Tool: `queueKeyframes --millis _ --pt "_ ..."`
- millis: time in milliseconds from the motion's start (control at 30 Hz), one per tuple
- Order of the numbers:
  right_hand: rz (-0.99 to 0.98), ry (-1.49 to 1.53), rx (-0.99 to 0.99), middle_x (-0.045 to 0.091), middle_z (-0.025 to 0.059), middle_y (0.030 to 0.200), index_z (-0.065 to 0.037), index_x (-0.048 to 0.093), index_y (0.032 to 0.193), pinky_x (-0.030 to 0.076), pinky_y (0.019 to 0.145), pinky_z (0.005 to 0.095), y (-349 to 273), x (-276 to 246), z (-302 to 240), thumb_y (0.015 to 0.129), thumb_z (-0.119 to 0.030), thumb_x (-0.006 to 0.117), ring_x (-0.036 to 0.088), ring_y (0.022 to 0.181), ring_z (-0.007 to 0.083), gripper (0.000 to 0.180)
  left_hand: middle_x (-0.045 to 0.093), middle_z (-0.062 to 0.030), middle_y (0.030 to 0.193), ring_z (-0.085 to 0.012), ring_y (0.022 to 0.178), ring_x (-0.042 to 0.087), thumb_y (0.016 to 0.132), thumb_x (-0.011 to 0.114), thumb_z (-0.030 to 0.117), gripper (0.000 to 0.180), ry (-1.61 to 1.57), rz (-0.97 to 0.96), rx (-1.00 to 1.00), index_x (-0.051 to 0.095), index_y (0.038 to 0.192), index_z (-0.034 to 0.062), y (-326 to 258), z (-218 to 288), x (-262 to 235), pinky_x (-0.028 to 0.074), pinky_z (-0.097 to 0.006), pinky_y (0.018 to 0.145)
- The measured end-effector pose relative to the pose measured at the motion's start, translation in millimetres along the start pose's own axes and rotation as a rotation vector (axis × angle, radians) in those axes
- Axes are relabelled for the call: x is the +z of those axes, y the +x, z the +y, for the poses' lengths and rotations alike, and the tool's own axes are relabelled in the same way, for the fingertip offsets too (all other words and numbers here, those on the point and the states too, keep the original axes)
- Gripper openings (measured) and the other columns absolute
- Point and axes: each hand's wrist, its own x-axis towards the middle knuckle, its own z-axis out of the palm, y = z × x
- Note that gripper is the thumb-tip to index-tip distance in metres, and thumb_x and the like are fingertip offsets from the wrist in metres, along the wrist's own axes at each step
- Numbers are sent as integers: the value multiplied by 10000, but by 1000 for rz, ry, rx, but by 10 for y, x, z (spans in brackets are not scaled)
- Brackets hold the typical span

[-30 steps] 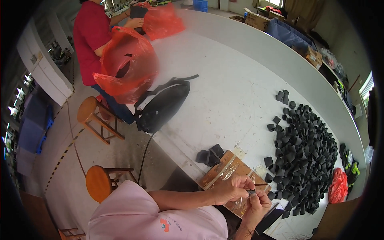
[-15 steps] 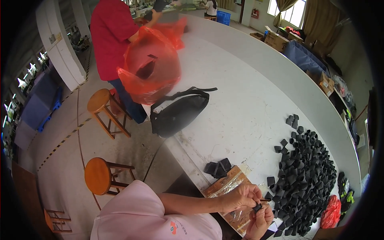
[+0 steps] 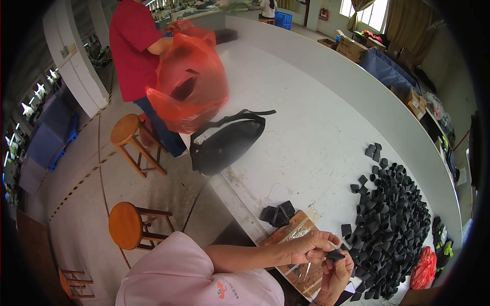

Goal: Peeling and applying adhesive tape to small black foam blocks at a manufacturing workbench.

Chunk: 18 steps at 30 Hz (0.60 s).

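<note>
The small black piece [image 3: 335, 255] now sits higher between the person's hands than half a second ago, and shows a broader face. The right hand [image 3: 339, 269] pinches it between thumb and fingers; the left hand [image 3: 310, 248] has its thumb and forefinger bent in at the edge, though whether they grip the piece or something slimmer is too small to tell. The slim dark stick seen there earlier no longer shows plainly. So the piece appears to be being turned or opened, its handling unfinished. Both hands are over the wooden board [image 3: 279, 236], just left of the pile of black loops [image 3: 390, 229] on the desk [image 3: 296, 137], which looks unchanged. Farther off, the co-worker [image 3: 133, 51] now has a hand at the red plastic bag [image 3: 212, 76].
</note>
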Motion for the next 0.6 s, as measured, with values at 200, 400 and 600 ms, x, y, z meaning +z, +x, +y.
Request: queueKeyframes --millis 200,400,600 --pt "-14 -28 41 539 29 698 -7 544 837 314 414 153 111 110 -177 774 -147 636 435 515 63 180 488 10 655 -16 359 294 817 520 32 156 -316 28 -77 478 967 45 6 63 157 220 -158 345" --pt "-77 16 53 515 -13 661 -21 574 825 348 471 158 68 54 -18 798 -191 619 440 543 38 178 533 -11 720 -13 406 343 830 531 50 112 0 30 -19 515 941 52 -112 24 3 247 -148 363" --pt "75 -305 -130 493 -28 664 -25 553 791 351 517 191 23 82 -54 838 -219 578 416 574 51 202 550 -15 767 -29 489 387 802 567 54 141 435 123 165 533 938 44 -103 36 196 290 -154 425"
